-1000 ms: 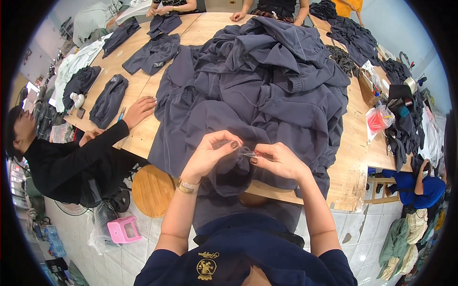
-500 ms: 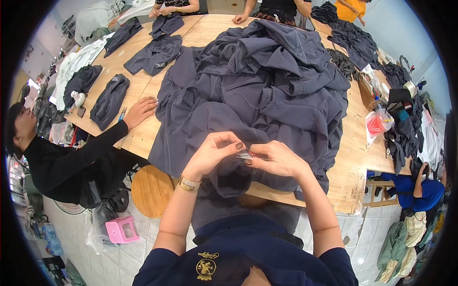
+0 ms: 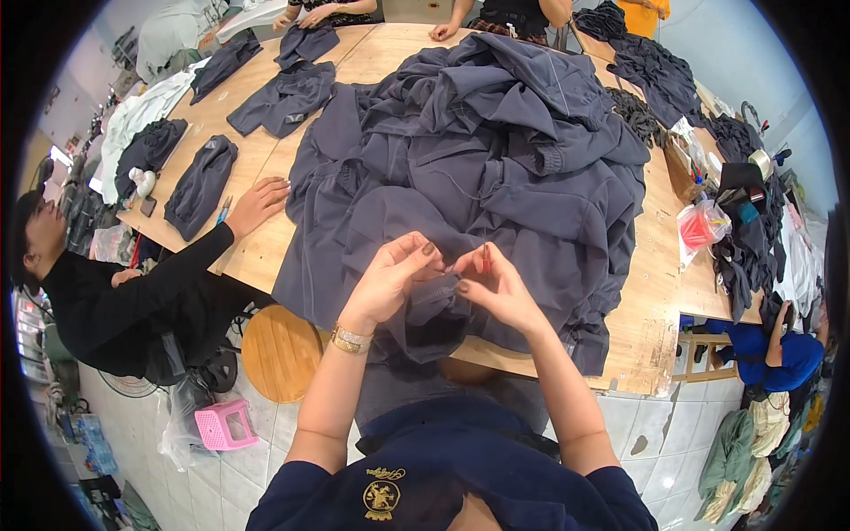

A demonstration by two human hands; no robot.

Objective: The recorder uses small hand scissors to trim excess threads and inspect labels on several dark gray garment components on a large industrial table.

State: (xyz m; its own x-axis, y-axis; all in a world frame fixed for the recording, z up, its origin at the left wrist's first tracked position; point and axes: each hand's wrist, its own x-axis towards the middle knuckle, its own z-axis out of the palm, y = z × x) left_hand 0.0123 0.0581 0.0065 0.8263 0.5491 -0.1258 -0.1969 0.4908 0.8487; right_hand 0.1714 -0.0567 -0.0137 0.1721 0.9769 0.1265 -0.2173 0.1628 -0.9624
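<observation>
My left hand (image 3: 394, 276) pinches the edge of a dark grey garment (image 3: 436, 305), whose gathered hem hangs just below the fingers near the table's front edge. My right hand (image 3: 498, 288) is closed beside it, thumb and fingertips at the same edge. Tucked in the right fingers is a small red-handled tool, seemingly thread snips (image 3: 486, 256); its blades are hidden in the hand. A large heap of dark grey garments (image 3: 496, 168) rises directly beyond both hands.
A co-worker's hand (image 3: 262, 202) rests on the wooden table (image 3: 266, 257) left of the heap, by blue-handled snips (image 3: 225, 209). Folded dark garments (image 3: 202, 188) lie farther left. A round wooden stool (image 3: 282, 354) and pink plastic stool (image 3: 226, 426) stand below. A red-filled plastic bag (image 3: 703, 227) sits at right.
The silvery blades seen between my fingertips have turned out of sight, and the red handle now points up in my right hand. My left fingers have shifted slightly along the garment's edge.
</observation>
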